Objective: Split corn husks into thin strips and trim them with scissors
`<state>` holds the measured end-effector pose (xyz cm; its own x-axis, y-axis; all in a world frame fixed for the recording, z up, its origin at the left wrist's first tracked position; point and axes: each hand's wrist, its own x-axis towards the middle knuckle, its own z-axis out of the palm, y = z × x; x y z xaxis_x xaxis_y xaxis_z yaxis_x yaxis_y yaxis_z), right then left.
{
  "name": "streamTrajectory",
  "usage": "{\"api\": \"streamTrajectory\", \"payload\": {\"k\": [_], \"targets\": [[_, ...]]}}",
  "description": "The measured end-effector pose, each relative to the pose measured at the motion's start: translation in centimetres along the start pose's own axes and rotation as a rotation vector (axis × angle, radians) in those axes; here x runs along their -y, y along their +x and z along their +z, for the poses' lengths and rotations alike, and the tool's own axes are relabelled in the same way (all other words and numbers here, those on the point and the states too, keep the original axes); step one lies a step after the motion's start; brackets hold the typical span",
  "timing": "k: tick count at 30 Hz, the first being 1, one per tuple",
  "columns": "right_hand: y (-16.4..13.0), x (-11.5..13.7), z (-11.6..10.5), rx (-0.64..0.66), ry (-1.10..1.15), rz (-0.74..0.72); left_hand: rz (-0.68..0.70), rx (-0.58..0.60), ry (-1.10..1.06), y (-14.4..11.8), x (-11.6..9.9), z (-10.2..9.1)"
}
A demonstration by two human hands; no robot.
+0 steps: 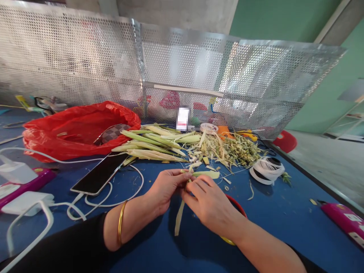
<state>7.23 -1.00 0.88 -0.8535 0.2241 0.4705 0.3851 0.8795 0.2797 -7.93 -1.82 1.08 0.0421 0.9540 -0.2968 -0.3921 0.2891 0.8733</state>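
Note:
My left hand (166, 187) and my right hand (209, 203) meet over the blue table (284, 212), both pinching a pale green leaf strip (206, 174). One end of the strip points right past my fingers, and a loose length (179, 218) hangs down between my wrists. A gold bangle (121, 223) circles my left wrist. Just beyond my hands lies a pile of pale green stalks (150, 144), with a heap of trimmed scraps (230, 149) to its right.
A red plastic bag (71, 129) lies at the back left. A phone (101, 172) with white cable (113, 197) and a white charger (25, 203) sit left. A roll of white tape (267, 170) is right, a pink item (345, 220) far right. Perforated metal screen (182, 72) behind.

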Motion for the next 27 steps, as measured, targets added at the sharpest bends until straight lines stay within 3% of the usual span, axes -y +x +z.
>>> {"api": "streamTrajectory", "payload": {"k": [2,4,6,8,10,12,15,23,27], "targets": [[0.0,0.1,0.3,-0.033,0.046,-0.01,-0.005,0.014,0.01,-0.1,0.3,0.2],[-0.1,0.1,0.2,-0.149,0.197,0.091,0.001,0.012,0.048,-0.1,0.5,0.3],[-0.3,-0.3,0.2,-0.287,0.363,0.318,0.018,-0.005,0.109,-0.2,0.4,0.4],[-0.5,-0.9,0.3,-0.348,0.492,0.593,0.033,-0.006,0.169,-0.3,0.3,0.3],[-0.7,-1.5,0.7,-0.261,0.618,0.826,0.047,0.019,0.199,-0.5,0.1,0.3],[-0.8,-2.0,1.0,-0.116,0.701,0.958,0.056,0.036,0.204,-0.6,0.0,0.3],[-0.6,-2.0,1.2,-0.025,0.724,1.036,0.051,0.061,0.202,-0.6,-0.1,0.4],[-0.1,-1.2,1.1,-0.145,1.033,1.173,0.13,-0.04,0.231,-0.4,0.6,0.8],[0.0,-1.2,1.2,-0.129,1.15,1.207,0.148,-0.093,0.168,-0.4,0.5,0.8]]}}
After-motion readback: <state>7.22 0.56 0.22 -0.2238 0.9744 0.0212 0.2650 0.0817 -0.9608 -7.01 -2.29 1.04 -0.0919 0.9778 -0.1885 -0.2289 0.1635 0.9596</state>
